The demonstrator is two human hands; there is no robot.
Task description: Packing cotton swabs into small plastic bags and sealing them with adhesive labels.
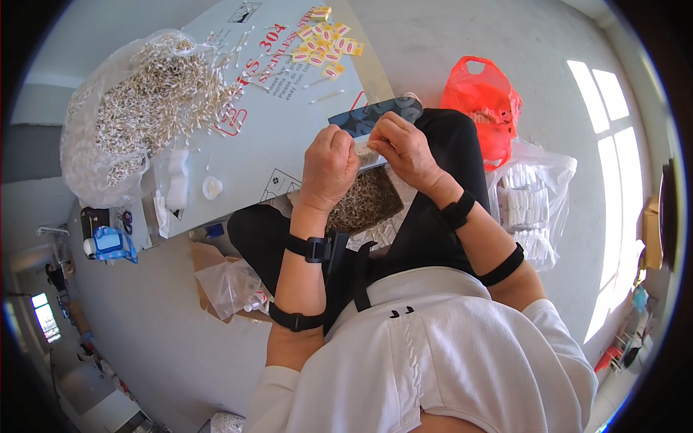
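My left hand (330, 166) and my right hand (408, 150) are both closed, fingers pinched, near each other above my lap. Between them is a small whitish packet (367, 154), held by its two sides; what is inside it cannot be made out clearly. Just below my hands, an open box (396, 189) between my legs holds a mass of loose cotton swabs (361, 198). A dark patterned strip (379, 115) lies beyond my fingers, by the table's edge.
On the grey table (253, 148), a large clear bag (79, 155) spills cotton swabs (162, 94). Small yellow-and-white packets (328, 47) lie at the far side. To the right are a red plastic bag (480, 94) and a clear bag of white packs (523, 198). A cardboard box (209, 278) stands lower left.
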